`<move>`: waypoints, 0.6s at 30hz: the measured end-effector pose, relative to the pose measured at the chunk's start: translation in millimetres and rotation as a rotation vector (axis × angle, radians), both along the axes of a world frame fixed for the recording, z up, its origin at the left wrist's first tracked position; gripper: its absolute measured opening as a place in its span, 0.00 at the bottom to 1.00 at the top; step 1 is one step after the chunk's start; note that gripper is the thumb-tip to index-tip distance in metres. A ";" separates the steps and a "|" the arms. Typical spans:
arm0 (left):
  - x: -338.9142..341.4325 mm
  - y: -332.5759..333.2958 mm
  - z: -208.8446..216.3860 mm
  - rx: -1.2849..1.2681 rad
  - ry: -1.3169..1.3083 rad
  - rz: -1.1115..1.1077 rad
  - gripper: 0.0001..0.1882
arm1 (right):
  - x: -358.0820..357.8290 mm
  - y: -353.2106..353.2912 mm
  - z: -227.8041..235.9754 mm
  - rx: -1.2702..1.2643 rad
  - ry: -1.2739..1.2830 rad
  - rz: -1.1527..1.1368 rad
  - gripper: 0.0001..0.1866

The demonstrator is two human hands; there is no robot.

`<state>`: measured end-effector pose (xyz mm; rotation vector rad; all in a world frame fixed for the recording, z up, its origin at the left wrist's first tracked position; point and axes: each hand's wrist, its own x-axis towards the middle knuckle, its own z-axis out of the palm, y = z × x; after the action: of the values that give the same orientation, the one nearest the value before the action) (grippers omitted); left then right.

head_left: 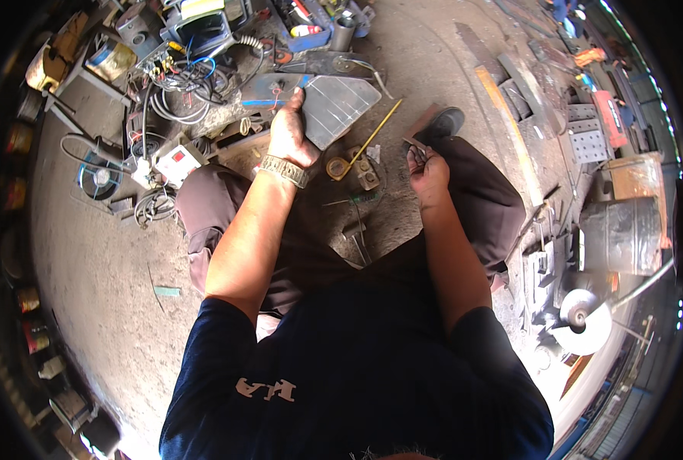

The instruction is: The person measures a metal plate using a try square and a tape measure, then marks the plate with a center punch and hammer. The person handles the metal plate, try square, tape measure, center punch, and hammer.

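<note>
A flat dark grey plate, marked with several pale straight lines, is tilted up in front of me. My left hand grips its left edge, thumb along the upper face and the other fingers mostly hidden. Closed fingers on my right hand pinch something small and thin above my right shoe; its kind cannot be made out. Between the two hands a tape measure lies on the floor, its yellow blade drawn out toward the far right. Beside it is a small pale metal block with a round hole.
Tangled cables and a white box with a red switch lie left. Far ahead stands a blue tool bin. Right are a long wooden strip, perforated metal plates, a metal drum and a pale disc.
</note>
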<state>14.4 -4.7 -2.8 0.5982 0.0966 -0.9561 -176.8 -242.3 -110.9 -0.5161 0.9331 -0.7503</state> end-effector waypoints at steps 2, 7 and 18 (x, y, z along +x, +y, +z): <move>1.9 4.9 1.6 -0.051 0.016 -0.001 0.30 | 7.0 -0.7 -39.3 0.040 0.033 0.006 0.06; 12.1 19.3 -2.1 0.065 0.006 0.132 0.34 | 25.5 7.1 -120.7 0.160 0.202 -0.046 0.12; 35.1 3.3 -17.8 0.352 -0.021 0.362 0.28 | 8.8 -16.6 -218.1 0.216 0.206 -0.064 0.11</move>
<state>49.4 -1.4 -20.6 0.8805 0.3473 -0.5828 -168.0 -258.9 -329.1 -0.3785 1.2123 -0.6522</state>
